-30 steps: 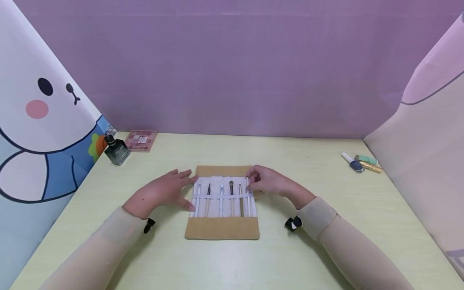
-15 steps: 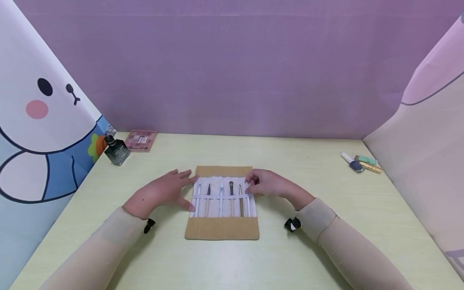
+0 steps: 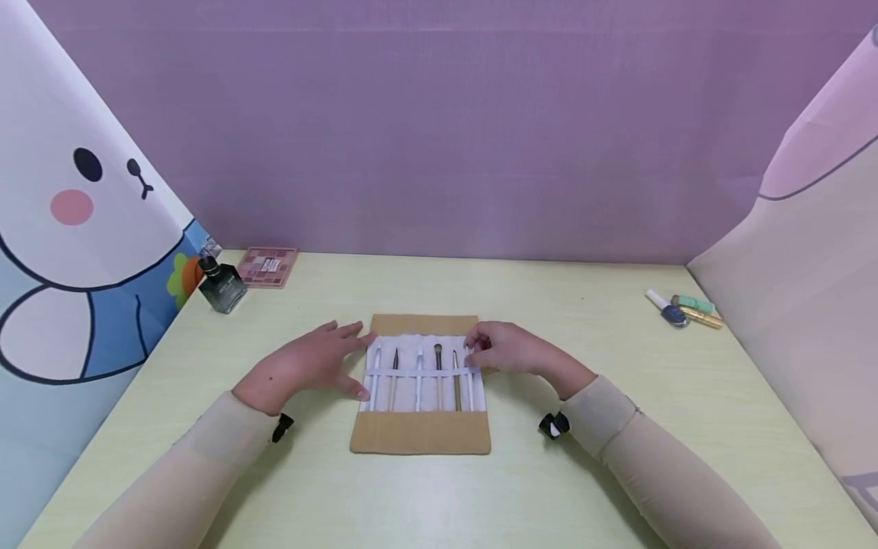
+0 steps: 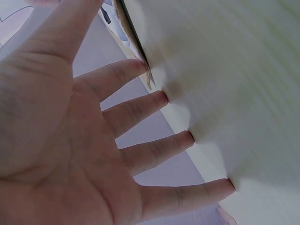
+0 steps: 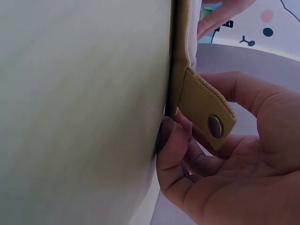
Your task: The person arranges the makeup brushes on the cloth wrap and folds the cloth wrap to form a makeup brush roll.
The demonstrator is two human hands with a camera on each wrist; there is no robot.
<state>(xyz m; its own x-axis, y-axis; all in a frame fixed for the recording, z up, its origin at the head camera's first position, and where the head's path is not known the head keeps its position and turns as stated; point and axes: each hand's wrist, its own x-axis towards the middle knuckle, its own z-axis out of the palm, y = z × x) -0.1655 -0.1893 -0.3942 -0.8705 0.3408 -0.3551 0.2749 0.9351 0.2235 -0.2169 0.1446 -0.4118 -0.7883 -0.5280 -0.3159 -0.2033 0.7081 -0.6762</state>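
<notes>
The brush roll lies spread flat on the tabletop between the two hands, its white inner panel holding five slim tools under a band. The right hand sits at the roll's right edge, barely shifted from half a second ago, perhaps a touch lower. The right wrist view reveals what the head view hides: curled fingers and thumb grasp the tan snap tab with its metal stud. The left hand is unchanged, released and flat, fingers spread; the left wrist view shows its fingertips pressing the tabletop just beside the roll's left edge. Far beyond the left hand stand a dark bottle and a palette; well right of the right hand lie small tubes.
</notes>
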